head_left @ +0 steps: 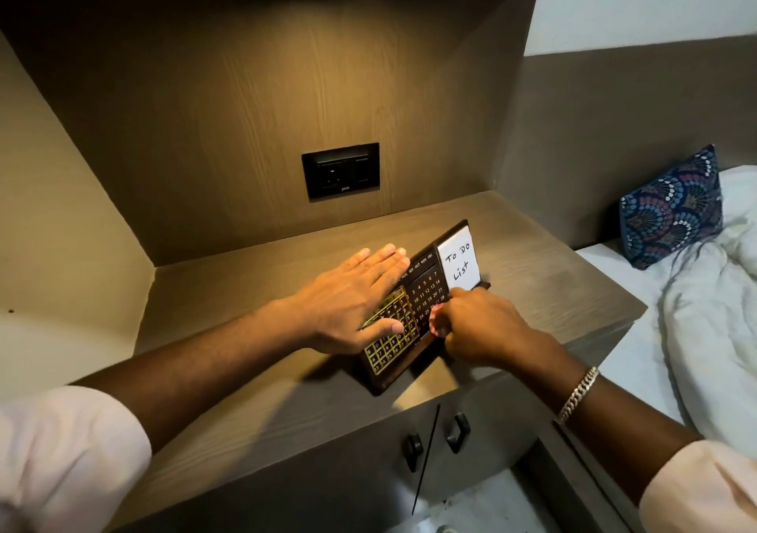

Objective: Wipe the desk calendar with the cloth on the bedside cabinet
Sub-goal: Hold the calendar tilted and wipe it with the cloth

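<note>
A dark wooden desk calendar (426,286) stands tilted back on the bedside cabinet top (553,286), with a gold number grid at its left, white dates in the middle and a white "To Do List" card at its right. My left hand (352,303) lies flat on its left part, fingers stretched over the top edge and thumb on the gold grid. My right hand (483,327) is closed on a small bunched cloth (437,319), pink and white, pressed against the calendar's lower middle. Most of the cloth is hidden in the fist.
A black wall socket (341,170) sits in the back panel of the niche. Two cabinet door handles (458,432) show below the front edge. A bed with white bedding (704,319) and a blue patterned cushion (672,209) lies to the right.
</note>
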Demonstrator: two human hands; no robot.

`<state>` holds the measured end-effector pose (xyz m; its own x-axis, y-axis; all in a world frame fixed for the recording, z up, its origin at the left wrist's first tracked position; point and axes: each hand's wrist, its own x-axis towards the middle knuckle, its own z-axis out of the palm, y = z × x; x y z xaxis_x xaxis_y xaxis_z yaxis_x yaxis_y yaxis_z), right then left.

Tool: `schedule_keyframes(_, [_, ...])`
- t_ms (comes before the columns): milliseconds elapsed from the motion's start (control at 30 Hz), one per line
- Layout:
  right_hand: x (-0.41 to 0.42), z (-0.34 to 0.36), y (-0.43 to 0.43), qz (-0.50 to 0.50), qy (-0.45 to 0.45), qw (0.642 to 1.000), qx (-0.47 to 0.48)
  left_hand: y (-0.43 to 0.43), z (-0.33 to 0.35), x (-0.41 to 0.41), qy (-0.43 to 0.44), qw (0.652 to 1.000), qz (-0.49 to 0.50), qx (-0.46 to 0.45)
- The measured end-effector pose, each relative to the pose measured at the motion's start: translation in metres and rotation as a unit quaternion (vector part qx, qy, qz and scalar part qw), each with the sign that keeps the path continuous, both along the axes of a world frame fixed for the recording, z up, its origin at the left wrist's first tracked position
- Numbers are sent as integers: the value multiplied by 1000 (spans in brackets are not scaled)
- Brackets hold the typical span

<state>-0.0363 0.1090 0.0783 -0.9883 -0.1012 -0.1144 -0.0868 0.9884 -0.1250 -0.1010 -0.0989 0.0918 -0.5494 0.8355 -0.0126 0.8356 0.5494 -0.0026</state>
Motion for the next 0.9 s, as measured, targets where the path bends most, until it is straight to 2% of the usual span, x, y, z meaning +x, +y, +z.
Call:
schedule_keyframes(133, [6, 5, -1, 16, -86, 983, -161, 0, -1, -1, 1, 1000, 0, -5])
schedule_keyframes(267, [10, 5, -4, 46, -86, 989, -113, 0, -1, -1, 6, 1000, -5, -4])
schedule_keyframes(367, [9, 2, 0, 71, -56, 996, -21, 0, -1, -1, 10, 1000, -5, -11])
schedule_keyframes(433, [6, 4, 5, 53, -66, 996, 17, 0, -2, -1, 8, 1000, -6, -9])
schedule_keyframes(600, [6, 1, -6, 63, -146, 982, -97, 1, -4, -3, 16, 1000, -11, -3])
schedule_keyframes(733, [14, -13, -9, 137, -7, 990, 31, 1, -4, -5, 10, 1000, -17, -1])
schedule_keyframes(833, [9, -10, 5, 138, 21, 982, 129, 2, -5, -6, 20, 1000, -23, -2])
schedule_keyframes(900, [2, -8, 14, 116, 27, 980, 158, 3, -5, -7, 20, 1000, -22, -3])
